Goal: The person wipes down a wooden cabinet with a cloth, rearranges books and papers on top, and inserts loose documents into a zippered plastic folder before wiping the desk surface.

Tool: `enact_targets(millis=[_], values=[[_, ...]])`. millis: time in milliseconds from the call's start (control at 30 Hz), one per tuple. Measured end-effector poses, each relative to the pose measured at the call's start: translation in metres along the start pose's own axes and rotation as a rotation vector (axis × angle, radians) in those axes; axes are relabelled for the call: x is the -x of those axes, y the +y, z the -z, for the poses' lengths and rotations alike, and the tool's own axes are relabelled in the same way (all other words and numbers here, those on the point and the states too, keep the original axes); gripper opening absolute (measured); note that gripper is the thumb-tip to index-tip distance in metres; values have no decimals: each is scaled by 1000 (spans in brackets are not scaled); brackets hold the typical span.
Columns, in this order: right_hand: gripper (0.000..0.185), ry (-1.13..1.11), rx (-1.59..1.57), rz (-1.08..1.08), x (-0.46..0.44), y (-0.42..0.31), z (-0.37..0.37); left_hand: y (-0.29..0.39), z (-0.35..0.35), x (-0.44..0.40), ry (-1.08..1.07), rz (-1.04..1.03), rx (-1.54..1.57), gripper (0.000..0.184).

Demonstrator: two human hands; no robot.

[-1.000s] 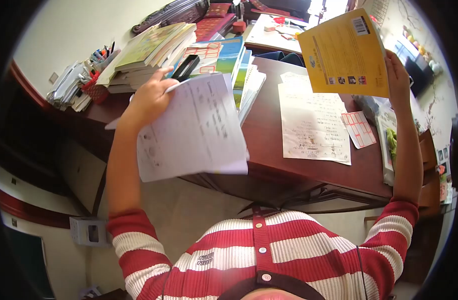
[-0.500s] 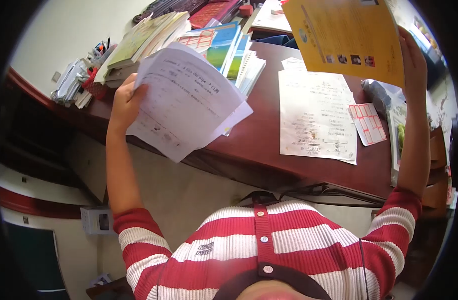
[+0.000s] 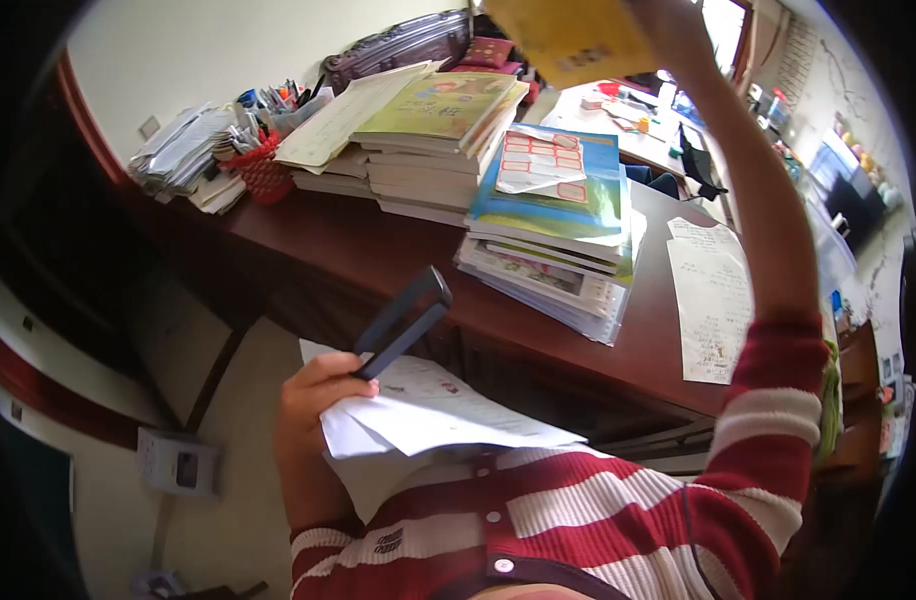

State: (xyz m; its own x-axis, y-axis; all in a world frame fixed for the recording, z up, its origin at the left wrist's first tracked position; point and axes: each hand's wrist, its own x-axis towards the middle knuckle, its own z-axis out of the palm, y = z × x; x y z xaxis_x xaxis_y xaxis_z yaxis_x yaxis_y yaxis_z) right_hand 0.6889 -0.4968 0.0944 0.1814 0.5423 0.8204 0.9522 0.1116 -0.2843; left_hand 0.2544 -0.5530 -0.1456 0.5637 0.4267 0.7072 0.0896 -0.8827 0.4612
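My left hand (image 3: 323, 390) is closed on white printed sheets (image 3: 458, 410), held low in front of the striped shirt. A dark grey, long loop-shaped object (image 3: 408, 322) sticks up from the same fingers; its exact kind is unclear. High at the top of the view, my right hand (image 3: 673, 35) grips a yellow-orange booklet (image 3: 568, 40), blurred and partly cut off by the frame edge. Below that raised arm, a long handwritten sheet (image 3: 708, 300) lies on the dark red desk (image 3: 358, 255).
Stacked books (image 3: 428, 150) stand at the back of the desk. Closer to me is a pile of blue-green booklets (image 3: 548, 215) topped by a red-and-white label sheet (image 3: 541, 160). A red basket (image 3: 260, 170) with pens and a heap of papers (image 3: 183, 145) sit left. A white box (image 3: 181, 462) is on the floor.
My left hand has lowered the sheets towards my body, and the dark loop object has come into view. My right hand has raised the booklet up and leftward. The view has turned left.
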Motion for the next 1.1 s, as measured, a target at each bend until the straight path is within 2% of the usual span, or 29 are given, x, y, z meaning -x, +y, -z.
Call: enact_targets(millis=[33,67,100,133,167,200,233,267,400,500,600,667,700,733,767,833,900,967,1000,1100], values=[[25,-241,-123,-165,6,-38,-17,-5,9,4,-4,37,23,23],[25,-232,40,-98,5,-58,-50,-11,18,7,-19,44,44,19],[30,-417,699,271,4,-64,-83,-17,28,10,-38,66,42,18],[23,-311,590,533,25,-80,-99,-24,38,13,-60,86,37,18],[27,-184,726,783,39,-83,-132,-33,47,15,-81,102,30,17],[25,-303,634,918,54,-71,-164,-43,54,16,-88,94,46,17],[28,-455,646,846,76,-88,-172,-52,61,18,-96,89,62,18],[35,-427,636,757,93,-106,-166,-61,66,20,-102,85,79,18],[36,-567,560,595,84,-119,-155,-85,80,19,-135,79,132,19],[39,-716,489,361,81,-122,-160,-93,82,5,-149,20,192,19],[42,-159,494,630,105,-106,-168,-98,75,-8,-177,45,232,22],[54,-356,323,676,122,-132,-138,-100,65,-16,-190,-24,243,24],[64,-496,-21,577,141,-142,-125,-99,59,-22,-194,-56,248,25],[64,-793,2,685,162,-164,-95,-96,52,-35,-284,-104,264,31],[57,-771,71,692,176,-169,-92,-94,46,-43,-322,-166,278,32],[46,-886,-62,574,199,-159,-91,-91,36,-55,-399,-264,301,34],[33,-827,-35,568,196,-150,-83,-92,21,-63,-368,-312,276,35],[27,-741,16,545,188,-140,-70,-90,11,-75,-247,-318,304,31],[27,-656,-19,446,186,-126,-67,-84,10,-77,-188,-272,368,33],[34,-445,38,60,169,-80,-57,-90,9,-64,-228,-208,339,34]])
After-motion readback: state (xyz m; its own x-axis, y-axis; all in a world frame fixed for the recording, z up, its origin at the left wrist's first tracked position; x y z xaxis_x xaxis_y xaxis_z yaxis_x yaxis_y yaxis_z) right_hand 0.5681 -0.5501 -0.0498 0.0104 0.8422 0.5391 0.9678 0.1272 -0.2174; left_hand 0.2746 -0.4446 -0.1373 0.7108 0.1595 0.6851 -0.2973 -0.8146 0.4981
